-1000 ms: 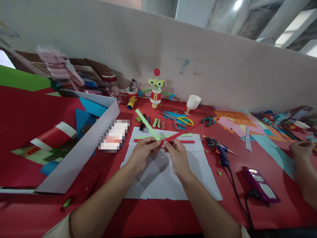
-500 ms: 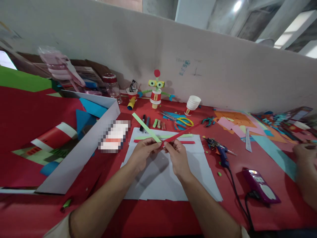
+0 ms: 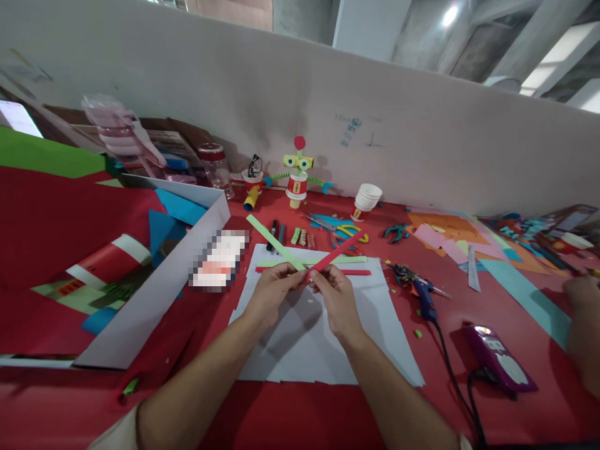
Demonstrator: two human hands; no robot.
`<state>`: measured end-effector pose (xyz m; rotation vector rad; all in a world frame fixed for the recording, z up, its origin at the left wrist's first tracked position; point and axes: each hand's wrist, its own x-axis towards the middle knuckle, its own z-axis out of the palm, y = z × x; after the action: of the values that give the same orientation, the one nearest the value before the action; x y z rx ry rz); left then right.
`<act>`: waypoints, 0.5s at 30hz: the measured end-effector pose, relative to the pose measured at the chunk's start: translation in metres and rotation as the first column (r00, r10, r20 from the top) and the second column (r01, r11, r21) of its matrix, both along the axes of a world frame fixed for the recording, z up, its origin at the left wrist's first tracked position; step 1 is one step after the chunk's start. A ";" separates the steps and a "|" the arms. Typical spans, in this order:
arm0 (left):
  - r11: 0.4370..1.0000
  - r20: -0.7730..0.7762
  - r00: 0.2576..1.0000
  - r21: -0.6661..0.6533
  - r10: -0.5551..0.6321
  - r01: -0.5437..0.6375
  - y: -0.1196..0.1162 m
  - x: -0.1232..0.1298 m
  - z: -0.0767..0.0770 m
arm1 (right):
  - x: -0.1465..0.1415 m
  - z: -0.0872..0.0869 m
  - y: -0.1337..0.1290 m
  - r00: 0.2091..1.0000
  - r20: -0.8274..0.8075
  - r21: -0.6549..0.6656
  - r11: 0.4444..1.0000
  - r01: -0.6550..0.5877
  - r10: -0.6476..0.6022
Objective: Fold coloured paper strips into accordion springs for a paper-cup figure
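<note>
My left hand (image 3: pixel 274 290) pinches the lower end of a light green paper strip (image 3: pixel 274 241), which slants up to the left. In my right hand (image 3: pixel 334 294) is the lower end of a red paper strip (image 3: pixel 341 249), slanting up to the right. The two ends meet between my fingertips, whose exact overlap is hidden. Both hands are above the white paper sheets (image 3: pixel 319 350). Behind them, another green strip (image 3: pixel 354 259) and another red strip (image 3: pixel 359 272) lie across the top of the sheets.
A paper-cup robot figure (image 3: pixel 296 185) stands by the wall near stacked paper cups (image 3: pixel 367 199). Scissors (image 3: pixel 351 232), pliers (image 3: pixel 396 232) and a glue gun (image 3: pixel 425 300) lie rightward. A white box (image 3: pixel 154 281) stands left. Another person's hand (image 3: pixel 584 300) is at far right.
The red strip in my right hand has tilted more steeply upward. The green strip's far end has shifted slightly left. The whole view has moved a little.
</note>
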<state>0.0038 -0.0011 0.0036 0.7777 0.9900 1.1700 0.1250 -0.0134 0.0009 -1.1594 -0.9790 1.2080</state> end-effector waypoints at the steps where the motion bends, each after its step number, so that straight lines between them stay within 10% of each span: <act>1: 1.000 -0.007 1.000 0.006 0.006 -0.006 0.000 0.000 -0.001 | 0.000 -0.001 0.000 1.000 0.019 -0.006 1.000 -0.019 0.019; 15: 0.999 0.017 0.999 0.040 0.033 -0.033 -0.001 0.002 -0.003 | 0.001 -0.004 0.000 1.000 0.000 -0.035 0.999 -0.026 0.026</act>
<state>0.0061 -0.0026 0.0004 0.7851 0.9712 1.2264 0.1257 -0.0134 -0.0028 -1.1771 -0.9794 1.2499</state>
